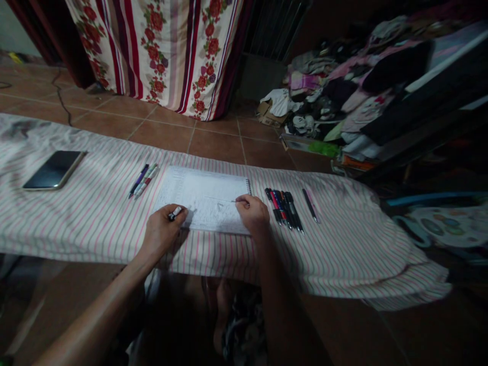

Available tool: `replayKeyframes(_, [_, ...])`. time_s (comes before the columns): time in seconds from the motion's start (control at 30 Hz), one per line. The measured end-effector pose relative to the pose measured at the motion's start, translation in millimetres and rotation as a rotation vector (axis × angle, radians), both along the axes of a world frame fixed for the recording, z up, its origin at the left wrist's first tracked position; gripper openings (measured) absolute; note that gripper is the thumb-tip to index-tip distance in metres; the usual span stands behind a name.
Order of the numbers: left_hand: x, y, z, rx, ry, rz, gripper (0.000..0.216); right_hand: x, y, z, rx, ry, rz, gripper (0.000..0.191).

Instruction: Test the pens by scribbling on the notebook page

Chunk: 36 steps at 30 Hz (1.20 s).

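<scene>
1. Stretching right across the view, the striped cloth [224,259] carries everything here; its ripples could rock a light object, so gentle pressure looks wise.
2. Next down, the notebook [206,188] lies open and flat between the hands, coil binding [249,186] along its right edge. Keeping it square and anchored would serve well.
3. Over on the left lies the dark-screened tablet [54,170], well apart from the hands.
4. And here's the left hand [165,223], at the notebook's near left corner, fingers curled closed around something small. Resting its weight there should steady the paper.
5. The right hand [254,212], over the notebook's right side, has thumb and fingers pinched together. A light, low grip gives better control.
6. Just right of it, a row of pens [284,207]; left of the notebook, a smaller pen group [146,180].
7. Smallest now: a white-and-black piece [175,213] pokes from the left fist, and a slim item [235,201] shows at the right fingertips, too blurred to identify.
</scene>
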<state>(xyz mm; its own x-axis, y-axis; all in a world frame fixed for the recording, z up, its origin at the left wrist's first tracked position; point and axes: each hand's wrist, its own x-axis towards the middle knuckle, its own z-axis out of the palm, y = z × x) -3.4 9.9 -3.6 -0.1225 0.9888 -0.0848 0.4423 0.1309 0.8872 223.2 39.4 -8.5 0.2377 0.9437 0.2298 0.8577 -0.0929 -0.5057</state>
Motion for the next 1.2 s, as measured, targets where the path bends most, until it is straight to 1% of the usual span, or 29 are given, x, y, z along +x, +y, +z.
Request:
replayKeyframes(0.07, [0,0,1.1,-0.008,-0.003,-0.002,0.031,1,1,-0.8,-0.003,0.003,-0.008,0.02])
replayKeyframes(0.2, [0,-1,4.0,-0.02,-0.013,0.008,0.032,3,1,-2.5,0.012,0.015,0.037,0.02])
replayKeyframes(0.37, [1,-6,11.6,-0.032,-0.037,0.01,0.032,3,0,0.0,0.038,0.036,-0.025,0.021])
replayKeyframes(0.47, [1,-11,17.0,-0.042,-0.042,-0.009,0.031,1,1,0.4,0.043,0.046,-0.03,0.023])
replayKeyframes(0.57, [2,-13,19.7,-0.042,-0.047,-0.011,0.031,0,3,-3.1,0.062,0.048,-0.02,0.024])
replayKeyframes(0.77, [3,-12,13.7,-0.033,-0.041,-0.019,0.031,-1,11,-17.0,0.104,0.035,0.047,0.026])
replayKeyframes(0.9, [4,-11,8.2,-0.041,-0.071,-0.011,0.033,-3,15,-23.5,0.118,-0.018,0.097,0.024])
replayKeyframes(1.1, [-1,-9,4.7,-0.049,-0.096,-0.024,0.032,-11,16,-21.9,0.11,-0.069,0.082,0.021])
replayKeyframes(1.2, [-6,-8,2.3,-0.045,-0.111,-0.021,0.032,-16,17,-20.3,0.111,-0.076,0.099,0.018])
